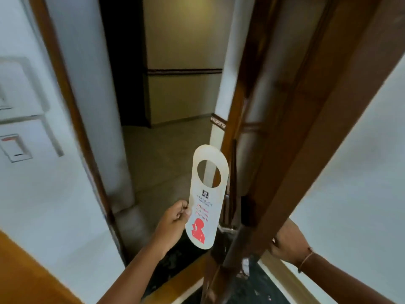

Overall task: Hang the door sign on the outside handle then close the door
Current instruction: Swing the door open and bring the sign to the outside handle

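My left hand (175, 216) pinches the left edge of a white door sign (207, 198) with a round hole at the top and a red figure and red lettering below. I hold the sign upright in the open doorway, just left of the brown wooden door (306, 128), which stands open and is seen edge-on. Behind the sign's lower right, part of a metal handle (228, 229) shows on the door's outer side. My right hand (287, 240) grips the door on its inner side, its fingers partly hidden behind the door edge.
A white wall with a switch plate (15, 148) and the brown door frame (72, 106) lies to the left. Beyond the doorway a tiled corridor floor (166, 154) and beige wall show. White wall fills the right side.
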